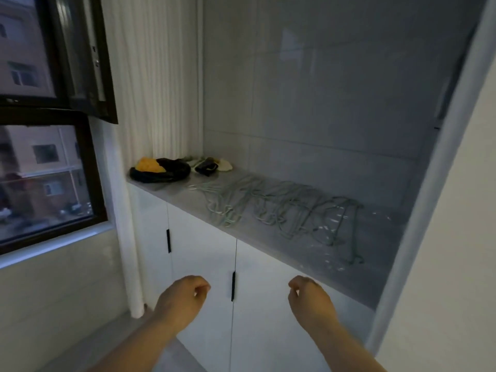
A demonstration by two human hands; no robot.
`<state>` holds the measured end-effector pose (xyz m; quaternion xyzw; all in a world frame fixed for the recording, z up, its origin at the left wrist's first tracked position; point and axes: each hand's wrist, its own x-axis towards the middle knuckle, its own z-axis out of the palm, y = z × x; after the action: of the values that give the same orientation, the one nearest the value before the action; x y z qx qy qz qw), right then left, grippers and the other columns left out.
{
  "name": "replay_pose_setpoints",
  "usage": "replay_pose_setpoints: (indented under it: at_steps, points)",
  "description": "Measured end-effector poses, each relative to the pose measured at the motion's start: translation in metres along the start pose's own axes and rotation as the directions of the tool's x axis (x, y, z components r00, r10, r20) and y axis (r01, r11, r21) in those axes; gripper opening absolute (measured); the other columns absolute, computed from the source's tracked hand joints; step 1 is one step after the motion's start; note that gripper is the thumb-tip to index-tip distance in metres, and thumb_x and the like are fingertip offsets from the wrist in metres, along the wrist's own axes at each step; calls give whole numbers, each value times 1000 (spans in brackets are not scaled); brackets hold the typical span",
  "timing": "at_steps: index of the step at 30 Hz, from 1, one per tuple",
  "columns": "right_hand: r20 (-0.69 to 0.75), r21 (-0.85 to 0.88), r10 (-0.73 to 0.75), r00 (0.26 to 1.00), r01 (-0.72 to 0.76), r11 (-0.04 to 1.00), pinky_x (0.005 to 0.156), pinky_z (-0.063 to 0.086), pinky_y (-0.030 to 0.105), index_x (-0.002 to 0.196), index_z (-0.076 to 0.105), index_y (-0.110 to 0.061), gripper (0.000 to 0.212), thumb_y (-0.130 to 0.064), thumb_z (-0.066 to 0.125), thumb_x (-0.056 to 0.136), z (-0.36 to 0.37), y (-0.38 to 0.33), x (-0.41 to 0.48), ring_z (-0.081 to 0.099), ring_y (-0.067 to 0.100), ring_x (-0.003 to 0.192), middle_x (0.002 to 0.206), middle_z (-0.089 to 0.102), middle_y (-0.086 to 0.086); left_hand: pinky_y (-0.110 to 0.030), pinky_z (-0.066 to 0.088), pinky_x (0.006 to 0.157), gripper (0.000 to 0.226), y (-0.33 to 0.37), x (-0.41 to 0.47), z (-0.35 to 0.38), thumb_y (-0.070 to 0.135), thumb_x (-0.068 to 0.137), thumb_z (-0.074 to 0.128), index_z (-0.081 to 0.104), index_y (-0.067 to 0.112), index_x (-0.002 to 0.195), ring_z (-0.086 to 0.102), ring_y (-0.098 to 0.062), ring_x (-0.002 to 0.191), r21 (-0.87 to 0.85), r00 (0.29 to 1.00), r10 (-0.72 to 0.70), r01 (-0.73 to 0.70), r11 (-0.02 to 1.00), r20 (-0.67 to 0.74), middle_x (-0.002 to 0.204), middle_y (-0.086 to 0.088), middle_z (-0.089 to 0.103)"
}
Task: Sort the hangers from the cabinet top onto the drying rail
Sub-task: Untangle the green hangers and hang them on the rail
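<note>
Hangers (268, 208) lie in a loose, overlapping sprawl along the cabinet top (316, 260), from its middle toward the right end, where the last ones come nearest the front edge. They look like thin, pale green wire or slim plastic. Blur keeps me from counting them or telling which hooks are crossed. At the far left of the same top sits a heap of clothes (161, 170), yellow and dark, apart from the hangers. No rail is in view.

Left hand (185, 298) and right hand (308, 298) hover near the white doors (204, 245), below the top's edge, one on each side of a black handle (233, 287). Each has its fingers loosely curled toward the thumb and holds nothing.

Such hangers are probably light, stiff and a little springy, and would skate easily on the glossy top. The likely trouble is snagging, since one hook pulled upward may drag its neighbours along. The neck just under the hook seems the best place to pinch. It would be easiest to start with the near right hanger while the other hand presses the pile flat.
</note>
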<state>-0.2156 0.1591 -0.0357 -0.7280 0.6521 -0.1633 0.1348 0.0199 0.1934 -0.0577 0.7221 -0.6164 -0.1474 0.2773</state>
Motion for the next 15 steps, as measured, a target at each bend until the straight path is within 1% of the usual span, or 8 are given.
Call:
replay_pose_setpoints:
  at_steps: [2,4,5,6,7,8,11,15]
  points:
    - [-38,-41,-16,999,15,999,95,39,22,116,54,-5,27,-16,40,94,-1,1,41,52,16,117,128,53,5,-14,38,79,21,1,30,15,21,92,47,65,20,102,57,-11,99,-20,998,-52,51,999,-42,113,3,65]
    - [-125,-175,-148,981,125,976,88,43,19,83,54,7,25,-18,58,85,0,2,81,58,14,105,112,61,12,-14,37,82,20,3,58,28,20,91,49,65,18,104,59,-13,102,-53,991,-100,96,994,-85,115,1,65]
    - [-179,-219,-206,962,165,962,87,43,16,85,58,4,27,-21,63,81,2,4,97,58,12,105,111,62,13,-14,37,86,21,4,69,33,18,91,51,65,16,105,59,-14,104,-68,988,-113,106,992,-101,116,-1,65]
    - [-165,-223,-237,957,198,954,94,38,16,106,57,0,33,-25,58,84,6,5,113,52,12,115,122,57,12,-15,37,89,22,6,82,38,16,90,52,66,14,106,59,-16,106,-86,985,-124,114,990,-122,118,-2,64]
    - [-121,-186,-256,959,231,955,104,30,19,127,46,-7,42,-27,48,91,12,5,129,39,13,128,137,44,8,-16,36,91,23,6,93,42,14,90,52,65,12,108,58,-17,108,-104,980,-135,120,987,-147,119,-4,64]
    - [-58,-143,-266,962,255,956,111,20,24,139,32,-13,48,-29,40,94,17,5,142,26,15,136,148,30,4,-18,37,94,23,7,102,45,14,89,53,65,11,109,58,-18,110,-112,975,-145,127,986,-168,120,-5,63]
    - [32,-152,-303,953,304,940,116,5,33,146,15,-18,57,-37,34,96,29,-2,173,7,18,143,156,9,3,-24,40,94,25,7,125,51,16,89,53,63,13,112,58,-19,111,-86,963,-157,141,986,-220,121,-4,62]
    - [42,-168,-264,964,267,949,117,-1,37,147,13,-17,62,-46,31,94,41,-3,194,7,17,143,157,8,4,-24,41,89,25,7,158,48,15,88,54,64,12,110,59,-21,108,-23,944,-115,113,993,-311,120,-4,63]
